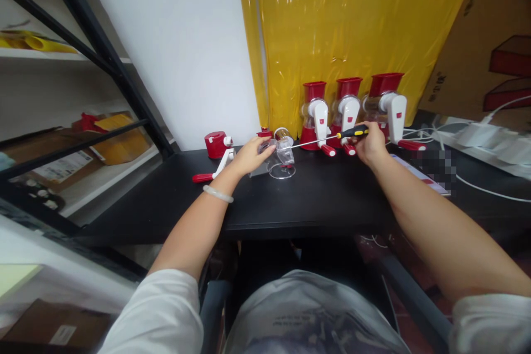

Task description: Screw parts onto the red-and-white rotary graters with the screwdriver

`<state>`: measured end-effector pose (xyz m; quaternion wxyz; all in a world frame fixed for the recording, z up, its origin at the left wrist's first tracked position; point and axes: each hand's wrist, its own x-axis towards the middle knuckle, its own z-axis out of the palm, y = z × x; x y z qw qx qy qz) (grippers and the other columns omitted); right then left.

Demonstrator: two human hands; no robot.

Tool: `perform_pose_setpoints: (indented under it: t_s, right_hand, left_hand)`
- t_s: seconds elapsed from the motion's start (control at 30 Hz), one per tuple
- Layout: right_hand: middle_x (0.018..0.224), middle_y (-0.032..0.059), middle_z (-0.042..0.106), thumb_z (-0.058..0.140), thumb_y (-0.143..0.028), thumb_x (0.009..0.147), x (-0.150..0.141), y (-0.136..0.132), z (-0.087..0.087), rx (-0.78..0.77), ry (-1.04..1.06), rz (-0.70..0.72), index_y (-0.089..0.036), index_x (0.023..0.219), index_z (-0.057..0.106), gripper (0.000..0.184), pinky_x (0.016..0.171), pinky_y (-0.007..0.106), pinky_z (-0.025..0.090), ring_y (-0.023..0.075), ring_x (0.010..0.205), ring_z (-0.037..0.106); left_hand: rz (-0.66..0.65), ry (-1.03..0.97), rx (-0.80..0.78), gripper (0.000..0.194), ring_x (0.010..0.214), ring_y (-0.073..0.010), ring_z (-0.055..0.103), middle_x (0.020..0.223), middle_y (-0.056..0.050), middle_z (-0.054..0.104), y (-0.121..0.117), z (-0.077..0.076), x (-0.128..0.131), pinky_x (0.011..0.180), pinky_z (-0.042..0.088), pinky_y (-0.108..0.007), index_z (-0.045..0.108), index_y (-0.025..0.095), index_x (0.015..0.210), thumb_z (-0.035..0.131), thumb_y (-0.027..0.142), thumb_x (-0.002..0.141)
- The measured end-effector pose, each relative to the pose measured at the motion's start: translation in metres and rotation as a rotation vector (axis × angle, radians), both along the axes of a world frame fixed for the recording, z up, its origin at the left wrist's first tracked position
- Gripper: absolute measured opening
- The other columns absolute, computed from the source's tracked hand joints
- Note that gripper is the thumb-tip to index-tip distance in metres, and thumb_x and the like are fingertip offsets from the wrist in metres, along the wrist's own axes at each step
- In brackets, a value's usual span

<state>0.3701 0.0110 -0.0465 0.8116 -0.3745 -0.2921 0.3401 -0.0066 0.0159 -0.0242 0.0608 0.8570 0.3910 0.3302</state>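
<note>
My right hand [370, 145] grips a screwdriver [352, 131] by its black and yellow handle. Its long thin shaft points left, and the tip meets or overlaps a clear plastic grater body [286, 155]; contact is hard to tell. My left hand [253, 156] closes on the left side of that clear body, fingers partly hidden behind it. A shiny metallic drum [284, 134] shows at the top of the body, and a clear round rim faces me below. Left of my left hand lie a red grater part [216, 145] and a white crank [224, 162] with a red handle.
Three red and white rotary graters [314, 121] stand in a row at the back of the black table [315, 199]. White cables and a power strip [477, 138] lie at right beside a printed sheet [418, 174]. A black-framed shelf [120, 77] borders the left.
</note>
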Motion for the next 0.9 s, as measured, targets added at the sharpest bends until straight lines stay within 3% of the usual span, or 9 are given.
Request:
perform_pose_setpoints:
  t_s: [0.1, 0.17, 0.23, 0.37, 0.47, 0.57, 0.67, 0.8, 0.9]
  right_hand:
    - [0.053, -0.0055, 0.044, 0.069, -0.060, 0.098, 0.0002, -0.0013, -0.0003, -0.032, -0.019, -0.010, -0.027, 0.073, 0.045, 0.048, 0.032, 0.021, 0.033, 0.0100, 0.038, 0.039]
    - [0.051, -0.0073, 0.039, 0.075, -0.062, 0.095, -0.0009, -0.0028, -0.0007, -0.046, -0.029, -0.033, -0.027, 0.074, 0.045, 0.051, 0.030, 0.021, 0.028, 0.0092, 0.036, 0.035]
    - [0.051, -0.0082, 0.038, 0.079, -0.054, 0.093, -0.0025, -0.0037, -0.0006, -0.033, -0.030, -0.043, -0.026, 0.074, 0.045, 0.048, 0.031, 0.019, 0.027, 0.0082, 0.037, 0.034]
    - [0.056, -0.0056, 0.049, 0.073, -0.037, 0.095, -0.0037, -0.0034, 0.0009, 0.009, 0.033, -0.005, -0.025, 0.075, 0.049, 0.034, 0.037, 0.018, 0.038, 0.0088, 0.043, 0.043]
    - [0.054, -0.0026, 0.051, 0.061, -0.043, 0.103, -0.0023, -0.0025, 0.0007, -0.005, 0.077, 0.043, -0.025, 0.072, 0.051, 0.037, 0.038, 0.022, 0.041, 0.0109, 0.043, 0.044]
    - [0.052, -0.0022, 0.048, 0.066, -0.054, 0.102, -0.0008, -0.0016, -0.0016, 0.000, 0.038, -0.022, -0.026, 0.069, 0.049, 0.046, 0.033, 0.023, 0.033, 0.0113, 0.039, 0.040]
    - [0.053, -0.0046, 0.047, 0.078, -0.044, 0.095, -0.0008, -0.0009, -0.0031, 0.019, -0.018, -0.063, -0.026, 0.070, 0.049, 0.043, 0.032, 0.021, 0.029, 0.0088, 0.039, 0.035]
    - [0.061, -0.0045, 0.054, 0.069, -0.022, 0.094, -0.0030, -0.0026, 0.0014, 0.021, 0.085, -0.046, -0.024, 0.072, 0.051, 0.028, 0.035, 0.017, 0.035, 0.0077, 0.044, 0.043]
    - [0.062, -0.0036, 0.055, 0.066, -0.029, 0.099, -0.0049, -0.0061, 0.0064, -0.002, 0.131, -0.018, -0.023, 0.073, 0.050, 0.031, 0.035, 0.017, 0.037, 0.0080, 0.044, 0.046]
  left_hand:
    - [0.003, -0.002, -0.002, 0.051, 0.140, -0.0332, 0.066, 0.151, -0.017, 0.071, 0.0000, -0.0003, 0.0001, 0.125, 0.048, -0.054, 0.070, 0.018, 0.145, 0.061, 0.052, 0.108]
    - [0.004, -0.005, -0.003, 0.050, 0.141, -0.0332, 0.066, 0.151, -0.016, 0.070, -0.0001, -0.0004, 0.0001, 0.125, 0.048, -0.054, 0.071, 0.019, 0.145, 0.061, 0.052, 0.108]
    - [0.007, -0.004, -0.004, 0.050, 0.141, -0.0335, 0.066, 0.151, -0.016, 0.070, -0.0004, -0.0003, 0.0003, 0.126, 0.048, -0.054, 0.071, 0.019, 0.145, 0.061, 0.052, 0.108]
    - [0.014, 0.000, -0.011, 0.051, 0.141, -0.0340, 0.066, 0.151, -0.017, 0.070, -0.0017, 0.0006, 0.0009, 0.126, 0.048, -0.054, 0.071, 0.018, 0.146, 0.062, 0.051, 0.108]
    - [0.018, -0.004, -0.004, 0.051, 0.142, -0.0339, 0.066, 0.151, -0.017, 0.071, -0.0029, 0.0013, 0.0015, 0.126, 0.047, -0.054, 0.071, 0.017, 0.146, 0.062, 0.050, 0.108]
    - [0.027, -0.012, 0.001, 0.051, 0.141, -0.0343, 0.066, 0.150, -0.019, 0.071, -0.0037, 0.0014, 0.0021, 0.125, 0.048, -0.054, 0.072, 0.015, 0.145, 0.063, 0.049, 0.108]
    - [0.041, -0.017, -0.002, 0.049, 0.140, -0.0345, 0.067, 0.149, -0.018, 0.072, -0.0037, 0.0012, 0.0026, 0.124, 0.049, -0.055, 0.073, 0.017, 0.144, 0.065, 0.049, 0.107]
    - [0.034, -0.023, 0.004, 0.048, 0.140, -0.0341, 0.068, 0.149, -0.016, 0.073, -0.0030, 0.0011, 0.0028, 0.124, 0.049, -0.055, 0.074, 0.019, 0.143, 0.065, 0.049, 0.107]
    - [0.033, -0.020, 0.009, 0.048, 0.140, -0.0338, 0.068, 0.149, -0.016, 0.073, -0.0028, 0.0013, 0.0028, 0.124, 0.049, -0.054, 0.074, 0.018, 0.143, 0.065, 0.049, 0.107]
